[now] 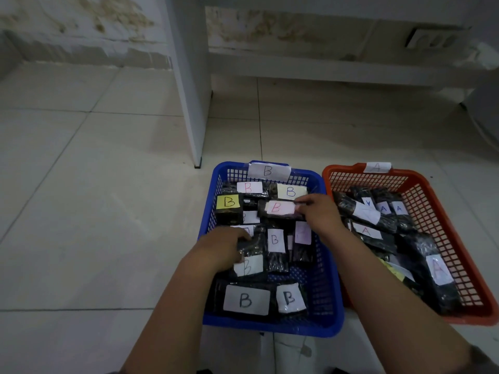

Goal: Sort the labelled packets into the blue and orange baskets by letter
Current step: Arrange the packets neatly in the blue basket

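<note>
— What's in the baskets on your feed?

— I see the blue basket (328, 298) on the tiled floor (94, 211), tagged B on its far rim, full of black packets with paper labels that all read B. Just beside it, to the right, the orange basket (442, 211) carries an A tag, and the black packets in it show A labels.

— And the hands?

— Both are inside the blue basket. My left hand (224, 249) has its fingers curled round a white-labelled B packet (249, 261) near the basket's middle. My right hand (318, 211) pinches the right end of a pink-labelled B packet (279, 207) lying further back.

— How do the packets look?

— Glossy black wrapping, each with a rectangle of paper on top: white, pink, one yellow-labelled packet (229, 207) at the left wall. The letters are handwritten in black, blue or red.
</note>
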Action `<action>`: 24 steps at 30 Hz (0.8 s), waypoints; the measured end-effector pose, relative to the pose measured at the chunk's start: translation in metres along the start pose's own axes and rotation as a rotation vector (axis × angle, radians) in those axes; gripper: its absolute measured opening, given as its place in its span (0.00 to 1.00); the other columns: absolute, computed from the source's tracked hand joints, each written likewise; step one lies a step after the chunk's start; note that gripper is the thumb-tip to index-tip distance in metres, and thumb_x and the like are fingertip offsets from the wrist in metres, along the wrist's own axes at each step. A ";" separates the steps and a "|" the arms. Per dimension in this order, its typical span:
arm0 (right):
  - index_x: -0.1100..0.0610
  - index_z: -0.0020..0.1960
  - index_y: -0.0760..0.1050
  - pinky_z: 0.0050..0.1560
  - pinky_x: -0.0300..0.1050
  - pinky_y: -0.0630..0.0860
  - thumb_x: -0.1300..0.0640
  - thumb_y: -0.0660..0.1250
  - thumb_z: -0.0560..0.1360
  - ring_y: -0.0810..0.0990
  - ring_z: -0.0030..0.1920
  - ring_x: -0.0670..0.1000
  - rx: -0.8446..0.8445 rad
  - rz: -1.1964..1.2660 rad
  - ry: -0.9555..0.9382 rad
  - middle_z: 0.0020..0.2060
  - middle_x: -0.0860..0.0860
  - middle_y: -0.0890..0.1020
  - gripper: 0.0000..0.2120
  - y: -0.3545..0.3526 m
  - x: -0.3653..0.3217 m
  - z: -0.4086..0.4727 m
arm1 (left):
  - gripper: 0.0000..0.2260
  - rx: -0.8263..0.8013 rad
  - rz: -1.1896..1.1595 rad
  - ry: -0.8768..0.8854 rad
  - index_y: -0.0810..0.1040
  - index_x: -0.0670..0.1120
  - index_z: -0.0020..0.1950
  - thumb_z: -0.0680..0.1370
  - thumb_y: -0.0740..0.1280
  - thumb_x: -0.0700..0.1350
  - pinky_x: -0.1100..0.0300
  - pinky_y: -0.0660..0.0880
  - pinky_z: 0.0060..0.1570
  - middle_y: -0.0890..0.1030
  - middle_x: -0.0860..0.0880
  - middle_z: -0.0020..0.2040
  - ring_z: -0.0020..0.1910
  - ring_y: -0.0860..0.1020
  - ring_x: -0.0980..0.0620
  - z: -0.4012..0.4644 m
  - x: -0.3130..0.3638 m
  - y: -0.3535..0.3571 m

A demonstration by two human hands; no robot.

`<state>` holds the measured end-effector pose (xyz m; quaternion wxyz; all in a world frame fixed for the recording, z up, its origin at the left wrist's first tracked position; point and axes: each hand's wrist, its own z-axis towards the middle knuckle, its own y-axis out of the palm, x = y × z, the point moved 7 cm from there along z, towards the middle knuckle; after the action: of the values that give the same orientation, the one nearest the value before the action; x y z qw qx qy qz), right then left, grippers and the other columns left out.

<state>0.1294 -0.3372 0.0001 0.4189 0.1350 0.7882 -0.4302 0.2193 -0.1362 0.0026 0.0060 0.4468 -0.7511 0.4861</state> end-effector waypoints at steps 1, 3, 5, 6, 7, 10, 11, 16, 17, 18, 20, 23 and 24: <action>0.62 0.56 0.79 0.57 0.44 0.75 0.66 0.64 0.76 0.78 0.55 0.54 -0.029 -0.112 -0.025 0.56 0.56 0.81 0.11 0.008 -0.002 0.002 | 0.24 -0.001 -0.016 0.015 0.68 0.54 0.71 0.76 0.67 0.43 0.58 0.69 0.62 0.70 0.49 0.68 0.65 0.70 0.50 0.001 0.002 0.001; 0.60 0.58 0.79 0.60 0.46 0.73 0.65 0.64 0.76 0.77 0.58 0.56 -0.062 -0.427 -0.123 0.58 0.57 0.79 0.12 0.025 -0.005 0.004 | 0.23 -0.011 0.024 0.007 0.66 0.55 0.72 0.77 0.65 0.46 0.55 0.66 0.65 0.69 0.49 0.70 0.67 0.67 0.49 0.003 0.003 0.005; 0.56 0.62 0.77 0.62 0.47 0.68 0.59 0.64 0.77 0.71 0.60 0.57 -0.077 -0.671 -0.262 0.61 0.56 0.75 0.14 0.039 -0.008 0.000 | 0.23 0.017 0.143 -0.016 0.65 0.56 0.72 0.77 0.64 0.52 0.51 0.62 0.68 0.68 0.49 0.70 0.69 0.63 0.47 0.006 0.002 0.007; 0.55 0.64 0.75 0.63 0.47 0.65 0.55 0.64 0.77 0.69 0.61 0.57 -0.092 -0.713 -0.310 0.61 0.55 0.73 0.16 0.043 -0.009 -0.003 | 0.24 0.047 0.186 -0.026 0.66 0.55 0.72 0.77 0.65 0.55 0.50 0.59 0.68 0.66 0.48 0.70 0.70 0.61 0.46 0.007 0.002 0.007; 0.53 0.66 0.73 0.63 0.47 0.64 0.51 0.65 0.76 0.67 0.62 0.56 -0.110 -0.719 -0.347 0.62 0.54 0.72 0.19 0.046 -0.009 -0.006 | 0.26 0.071 0.202 -0.038 0.66 0.54 0.72 0.75 0.65 0.57 0.49 0.57 0.69 0.65 0.48 0.71 0.71 0.59 0.45 0.007 0.001 0.007; 0.50 0.69 0.67 0.61 0.49 0.62 0.47 0.66 0.75 0.65 0.64 0.54 -0.129 -0.769 -0.428 0.64 0.51 0.72 0.24 0.053 -0.009 -0.013 | 0.37 0.032 0.200 -0.077 0.57 0.50 0.76 0.72 0.68 0.61 0.48 0.53 0.71 0.60 0.46 0.75 0.74 0.54 0.45 0.009 -0.003 0.014; 0.49 0.70 0.66 0.61 0.49 0.62 0.48 0.65 0.75 0.65 0.64 0.54 -0.136 -0.801 -0.440 0.64 0.50 0.71 0.25 0.055 -0.008 -0.015 | 0.42 -0.002 0.206 -0.090 0.52 0.49 0.77 0.71 0.69 0.61 0.48 0.51 0.72 0.59 0.46 0.75 0.75 0.53 0.45 0.008 -0.003 0.017; 0.49 0.72 0.64 0.61 0.47 0.60 0.53 0.66 0.75 0.67 0.64 0.53 -0.146 -0.721 -0.407 0.64 0.51 0.71 0.26 0.062 -0.001 -0.012 | 0.37 -0.052 0.159 -0.072 0.62 0.50 0.73 0.68 0.72 0.60 0.51 0.53 0.71 0.69 0.49 0.70 0.70 0.64 0.48 0.006 -0.002 0.017; 0.49 0.72 0.64 0.61 0.47 0.60 0.54 0.67 0.75 0.67 0.64 0.54 -0.140 -0.708 -0.411 0.64 0.51 0.70 0.26 0.062 -0.001 -0.012 | 0.34 -0.053 0.126 -0.059 0.66 0.52 0.70 0.68 0.73 0.59 0.50 0.55 0.71 0.71 0.51 0.67 0.68 0.66 0.49 0.005 -0.001 0.016; 0.49 0.72 0.64 0.61 0.46 0.61 0.54 0.67 0.75 0.67 0.64 0.54 -0.137 -0.701 -0.414 0.64 0.51 0.70 0.27 0.062 0.000 -0.011 | 0.32 -0.065 0.092 -0.047 0.69 0.53 0.69 0.68 0.74 0.58 0.49 0.58 0.70 0.72 0.51 0.65 0.67 0.67 0.48 0.006 -0.002 0.016; 0.48 0.72 0.65 0.59 0.45 0.61 0.56 0.67 0.74 0.68 0.63 0.54 -0.128 -0.678 -0.437 0.62 0.51 0.71 0.27 0.063 0.000 -0.011 | 0.29 -0.087 0.029 -0.024 0.70 0.55 0.68 0.69 0.73 0.56 0.47 0.63 0.68 0.70 0.50 0.64 0.66 0.66 0.46 0.006 0.000 0.016; 0.49 0.69 0.69 0.57 0.44 0.60 0.58 0.69 0.72 0.69 0.61 0.53 -0.115 -0.583 -0.475 0.58 0.51 0.73 0.27 0.055 -0.004 -0.012 | 0.24 -0.068 -0.002 0.017 0.71 0.58 0.67 0.72 0.71 0.52 0.50 0.62 0.67 0.67 0.48 0.63 0.66 0.62 0.44 0.007 0.004 0.013; 0.50 0.67 0.71 0.58 0.44 0.62 0.59 0.70 0.71 0.70 0.60 0.53 -0.103 -0.507 -0.469 0.57 0.52 0.74 0.26 0.050 -0.006 -0.014 | 0.22 -0.062 -0.004 0.033 0.72 0.58 0.66 0.72 0.70 0.51 0.52 0.63 0.67 0.70 0.48 0.62 0.66 0.64 0.44 0.007 0.005 0.012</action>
<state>0.1539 -0.2962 -0.0197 0.4749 -0.1888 0.6995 -0.4995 0.2111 -0.1432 -0.0079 0.0333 0.4399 -0.7646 0.4698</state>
